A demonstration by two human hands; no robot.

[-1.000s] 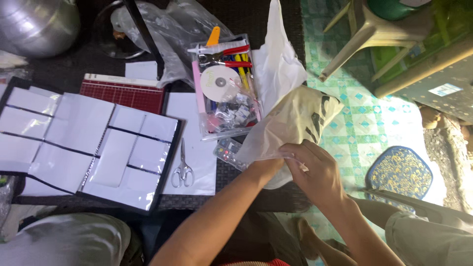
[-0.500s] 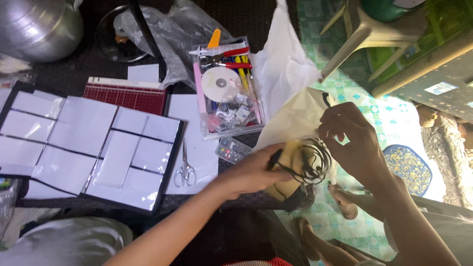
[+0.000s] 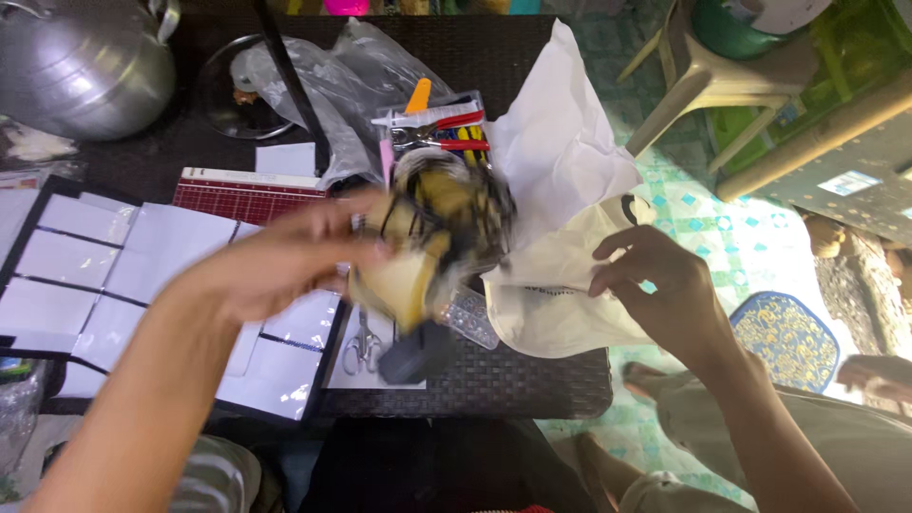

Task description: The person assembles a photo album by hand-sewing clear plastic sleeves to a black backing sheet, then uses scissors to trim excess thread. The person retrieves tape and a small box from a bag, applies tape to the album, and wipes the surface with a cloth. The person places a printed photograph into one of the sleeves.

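A dark woven surface (image 3: pixel 532 380) is seen from above, pretty crowded tbh. At the far left corner a big metal pot (image 3: pixel 81 62) is parked, and a black folder of clear card sleeves (image 3: pixel 142 285) is spread over the left side, hanging a bit past the near edge. A white cloth bag (image 3: pixel 560 285) is slumped at the right edge, partly off it, and its rim is pinched by the right hand (image 3: pixel 655 280), fingers closed on the fabric. A clear box of tools (image 3: pixel 437 128) is set behind the middle, with crumpled plastic bags (image 3: pixel 323 81) beside it.

Held up over the centre is a blurry yellow-and-black tool wrapped in cord (image 3: pixel 432 242), gripped by the left hand (image 3: pixel 275 256). Its long axis is tilted, with the dark end pointed down toward the near edge. Small scissors (image 3: pixel 361 347) are lying just below it. Bare room is only left along the near right strip.
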